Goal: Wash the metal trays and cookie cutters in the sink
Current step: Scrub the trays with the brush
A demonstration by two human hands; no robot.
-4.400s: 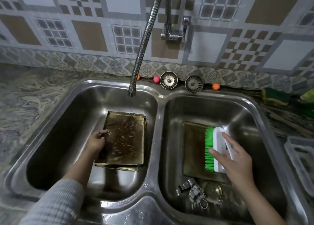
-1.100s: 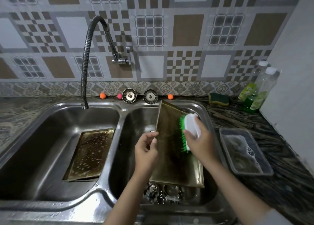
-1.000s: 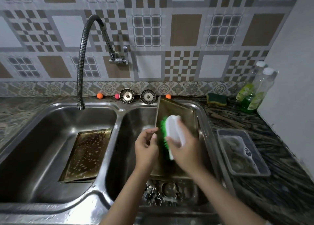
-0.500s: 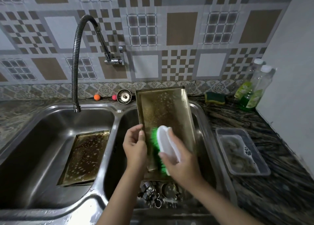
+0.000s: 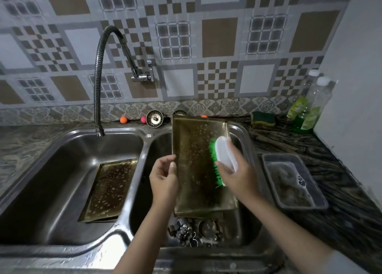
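A brownish metal tray (image 5: 196,160) stands tilted up over the right basin of the steel double sink (image 5: 132,191). My left hand (image 5: 164,175) grips its left edge. My right hand (image 5: 235,174) is shut on a white scrub brush with green bristles (image 5: 222,156), pressed against the tray's right half. A second soapy tray (image 5: 109,189) lies flat in the left basin, on top of another. Several metal cookie cutters (image 5: 192,231) sit at the bottom of the right basin, below the held tray.
A flexible tap (image 5: 98,83) hangs over the left basin. Two drain strainers (image 5: 154,118) and small orange and pink balls stand on the sink's back ledge. On the right counter are a grey tub of soapy water (image 5: 293,183), a green sponge (image 5: 263,118) and two bottles (image 5: 308,106).
The brush has slid up and to the right across the tray. My left hand still holds the tray's left edge. The view has shifted slightly.
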